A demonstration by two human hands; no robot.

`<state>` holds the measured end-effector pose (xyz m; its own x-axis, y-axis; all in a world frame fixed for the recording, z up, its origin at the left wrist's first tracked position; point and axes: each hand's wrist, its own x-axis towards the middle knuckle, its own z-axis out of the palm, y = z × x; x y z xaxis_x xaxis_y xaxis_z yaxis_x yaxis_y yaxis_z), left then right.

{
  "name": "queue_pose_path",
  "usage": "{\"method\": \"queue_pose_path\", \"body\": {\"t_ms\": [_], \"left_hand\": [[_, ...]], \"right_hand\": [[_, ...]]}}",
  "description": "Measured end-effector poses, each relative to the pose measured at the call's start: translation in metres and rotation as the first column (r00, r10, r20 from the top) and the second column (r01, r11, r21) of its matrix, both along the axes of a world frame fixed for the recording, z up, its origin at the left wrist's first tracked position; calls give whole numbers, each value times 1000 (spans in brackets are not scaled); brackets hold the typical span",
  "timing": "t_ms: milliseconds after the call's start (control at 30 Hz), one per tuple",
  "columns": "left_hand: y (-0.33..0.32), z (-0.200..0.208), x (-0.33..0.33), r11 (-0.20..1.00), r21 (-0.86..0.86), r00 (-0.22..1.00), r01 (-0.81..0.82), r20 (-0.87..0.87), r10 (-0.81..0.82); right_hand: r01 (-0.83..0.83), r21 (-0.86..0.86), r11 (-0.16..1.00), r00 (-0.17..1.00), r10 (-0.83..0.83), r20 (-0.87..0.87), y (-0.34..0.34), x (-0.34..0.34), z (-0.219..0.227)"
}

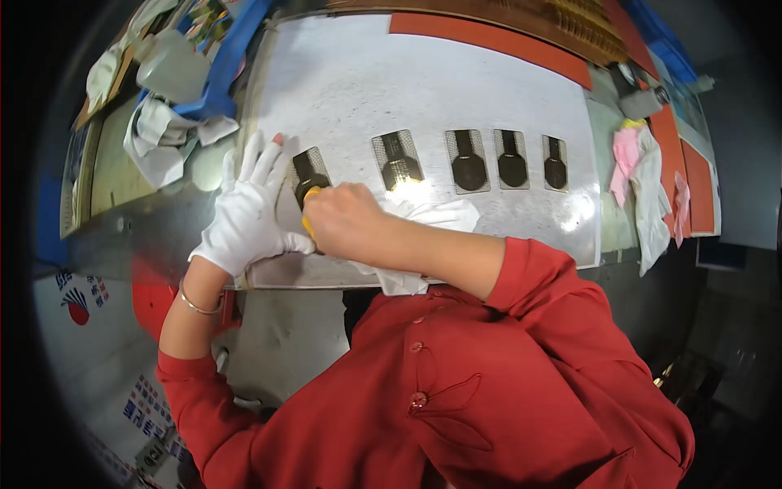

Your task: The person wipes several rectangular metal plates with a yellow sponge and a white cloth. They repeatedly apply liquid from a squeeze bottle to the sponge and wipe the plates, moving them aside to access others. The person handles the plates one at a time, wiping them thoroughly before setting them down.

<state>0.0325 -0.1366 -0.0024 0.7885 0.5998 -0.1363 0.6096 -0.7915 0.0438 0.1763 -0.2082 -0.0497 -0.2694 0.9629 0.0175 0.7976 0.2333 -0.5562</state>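
Note:
My left hand (244, 216), in a white glove with one fingertip bare, lies flat with its fingers spread at the left of the work surface. Just right of it is a dark, paddle-shaped piece on a mesh-patterned rectangle (305, 161). My bare right hand (349, 220) is closed around a yellow-handled tool (307, 223) at the near end of that piece; the rest of the tool is hidden. Several similar pieces lie in a row to the right, among them a shiny one (397, 157). A crumpled white cloth (444, 213) sits beneath my right forearm.
A white sheet (342, 73) covers the table, with an orange-red strip (489, 45) along its far edge. At the far left stand a blue bin (220, 94), a translucent container (173, 67) and white cloths (159, 138). Pink and white gloves (639, 171) hang at the right.

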Motion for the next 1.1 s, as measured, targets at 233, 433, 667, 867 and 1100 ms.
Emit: {"method": "queue_pose_path", "body": {"t_ms": [233, 433, 667, 867, 1100], "left_hand": [[26, -3, -11, 995, -91, 995, 33, 93, -24], [-70, 20, 175, 934, -221, 847, 281, 515, -133], [-95, -18, 311, 924, -155, 925, 351, 211, -316], [-109, 3, 330, 911, -301, 958, 282, 144, -249], [-126, 12, 329, 836, 101, 842, 540, -64, -536]], "right_hand": [[-310, -252, 917, 950, 287, -127, -70, 50, 30], [142, -363, 921, 648, -364, -669, -197, 219, 48], [479, -421, 770, 69, -511, -857, -271, 324, 16], [579, -450, 680, 27, -567, -823, -271, 343, -18], [519, -463, 718, 158, -613, -774, -268, 343, -13]]}}
